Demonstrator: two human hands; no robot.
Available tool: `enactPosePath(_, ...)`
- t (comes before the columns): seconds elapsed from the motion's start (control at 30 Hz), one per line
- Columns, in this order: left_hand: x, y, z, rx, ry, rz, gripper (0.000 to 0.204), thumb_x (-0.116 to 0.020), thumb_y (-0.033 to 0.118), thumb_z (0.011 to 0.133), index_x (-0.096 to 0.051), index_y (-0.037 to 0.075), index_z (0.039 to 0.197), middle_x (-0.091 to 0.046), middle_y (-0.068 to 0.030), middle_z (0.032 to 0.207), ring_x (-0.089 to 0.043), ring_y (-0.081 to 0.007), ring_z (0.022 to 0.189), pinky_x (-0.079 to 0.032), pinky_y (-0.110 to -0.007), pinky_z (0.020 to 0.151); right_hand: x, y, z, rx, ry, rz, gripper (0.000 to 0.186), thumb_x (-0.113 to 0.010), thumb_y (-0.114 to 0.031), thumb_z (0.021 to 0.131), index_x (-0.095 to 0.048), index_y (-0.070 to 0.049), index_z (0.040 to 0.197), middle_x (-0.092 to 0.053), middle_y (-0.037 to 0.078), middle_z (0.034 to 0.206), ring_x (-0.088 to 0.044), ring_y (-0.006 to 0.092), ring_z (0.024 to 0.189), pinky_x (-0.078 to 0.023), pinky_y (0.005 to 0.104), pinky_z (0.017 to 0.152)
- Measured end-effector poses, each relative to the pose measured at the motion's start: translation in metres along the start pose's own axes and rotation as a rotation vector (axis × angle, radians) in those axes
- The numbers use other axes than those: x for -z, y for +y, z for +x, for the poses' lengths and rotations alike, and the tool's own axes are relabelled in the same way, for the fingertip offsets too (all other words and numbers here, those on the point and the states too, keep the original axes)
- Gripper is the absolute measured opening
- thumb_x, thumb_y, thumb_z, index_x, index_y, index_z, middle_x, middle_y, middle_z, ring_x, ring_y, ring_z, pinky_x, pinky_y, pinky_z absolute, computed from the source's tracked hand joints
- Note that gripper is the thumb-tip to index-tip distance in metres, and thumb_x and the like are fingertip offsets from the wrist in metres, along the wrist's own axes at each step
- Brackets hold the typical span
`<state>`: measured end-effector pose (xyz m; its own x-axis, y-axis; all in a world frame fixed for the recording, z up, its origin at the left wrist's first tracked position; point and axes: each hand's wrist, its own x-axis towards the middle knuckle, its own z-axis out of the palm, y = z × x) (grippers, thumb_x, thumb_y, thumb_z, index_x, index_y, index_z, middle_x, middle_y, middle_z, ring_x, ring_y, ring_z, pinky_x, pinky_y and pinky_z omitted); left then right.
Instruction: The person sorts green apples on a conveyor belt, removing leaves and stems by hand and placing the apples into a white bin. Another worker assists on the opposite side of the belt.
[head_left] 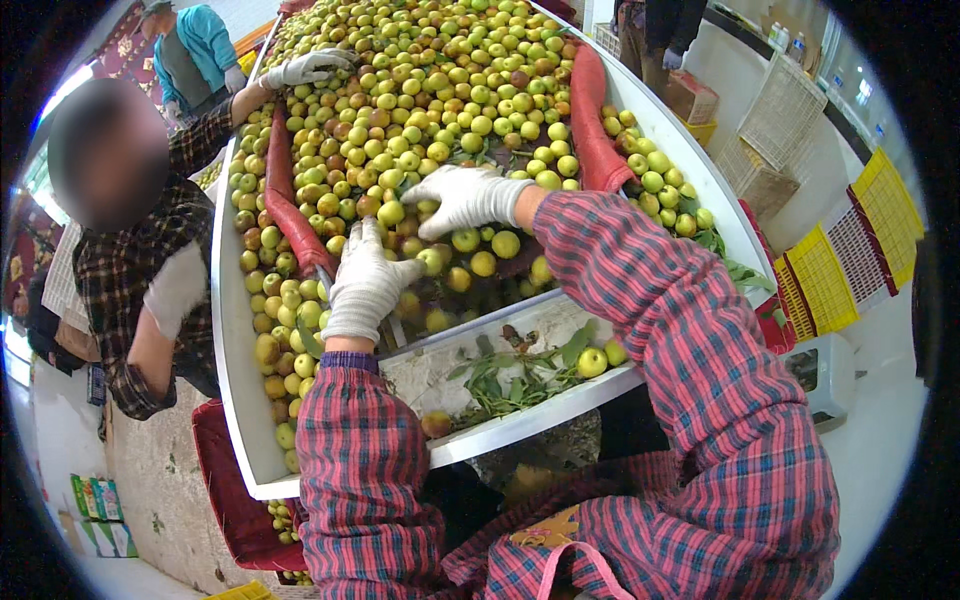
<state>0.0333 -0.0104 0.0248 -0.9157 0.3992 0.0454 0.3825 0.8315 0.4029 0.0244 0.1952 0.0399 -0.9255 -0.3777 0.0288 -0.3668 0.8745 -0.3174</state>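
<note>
A white sorting table (520, 425) holds a thick layer of small round yellow-green fruit (400, 80), some with reddish-brown patches. My left hand (367, 285), in a white glove, rests on the fruit near the divider, its thumb held apart from the fingers. Nothing shows in its grip. My right hand (465, 200), gloved the same way, reaches over the fruit from the right with curved, parted fingers. A single yellow-green fruit (390, 213) lies between the two hands, close to the right fingertips. Whatever is under my palms is hidden.
Red padded dividers (590, 120) split the table into lanes. A near trough holds green leaves (515, 385) and two fruits. At the left a co-worker's gloved hand (308, 68) touches the fruit. Yellow crates (820, 280) stand right; a red bin (225, 490) sits below left.
</note>
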Motion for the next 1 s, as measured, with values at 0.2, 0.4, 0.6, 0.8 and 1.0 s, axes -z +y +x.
enactPosePath(0.2, -0.009, -0.016, 0.006, -0.034, 0.028, 0.019, 0.095, -0.073, 0.043, 0.07, -0.029, -0.002, 0.142, -0.032, -0.0233, 0.146, -0.032, -0.033, 0.136, -0.028, -0.035, 0.112, 0.006, -0.023, -0.054, 0.1, -0.134, 0.266, 0.06, -0.062, -0.044, 0.078, -0.056, -0.009, 0.127, -0.063, 0.016, 0.117, -0.059, 0.0278, 0.108, -0.044, 0.034, 0.096)
enactPosePath(0.4, -0.009, -0.002, 0.008, -0.123, -0.054, 0.143, 0.068, -0.07, 0.038, 0.073, -0.052, 0.0, 0.126, -0.047, -0.0191, 0.133, -0.044, -0.0334, 0.124, -0.037, -0.037, 0.104, 0.025, 0.088, -0.048, -0.543, 0.141, -0.128, 0.055, -0.05, -0.05, 0.084, -0.055, -0.017, 0.128, -0.057, 0.016, 0.126, -0.055, 0.0318, 0.114, -0.043, 0.0391, 0.097)
enactPosePath(0.6, 0.002, 0.002, -0.001, -0.128, 0.007, 0.093, 0.046, -0.065, 0.036, 0.077, -0.063, 0.003, 0.109, -0.06, -0.0195, 0.113, -0.058, -0.033, 0.107, -0.045, -0.04, 0.093, -0.002, 0.069, 0.004, -0.535, 0.206, 0.04, 0.071, -0.054, -0.06, 0.075, -0.049, -0.02, 0.133, -0.056, 0.016, 0.127, -0.055, 0.0329, 0.115, -0.043, 0.0418, 0.097)
enactPosePath(0.8, 0.005, 0.006, 0.001, -0.046, 0.214, -0.016, 0.057, -0.065, 0.034, 0.08, -0.053, 0.003, 0.127, -0.056, -0.0196, 0.124, -0.054, -0.0331, 0.115, -0.042, -0.038, 0.098, -0.028, 0.032, 0.01, -0.085, 0.125, -0.011, 0.068, -0.062, -0.054, 0.07, -0.059, -0.012, 0.123, -0.062, 0.017, 0.117, -0.057, 0.0344, 0.109, -0.044, 0.0415, 0.096)
enactPosePath(1.0, -0.019, -0.009, 0.014, -0.067, 0.253, 0.053, 0.065, -0.064, 0.037, 0.078, -0.049, 0.001, 0.131, -0.051, -0.0201, 0.132, -0.047, -0.0334, 0.124, -0.037, -0.037, 0.104, -0.023, 0.002, -0.052, 0.249, -0.296, 0.1, 0.058, -0.062, -0.045, 0.076, -0.06, -0.01, 0.123, -0.055, 0.017, 0.125, -0.049, 0.0326, 0.119, -0.037, 0.0395, 0.103)
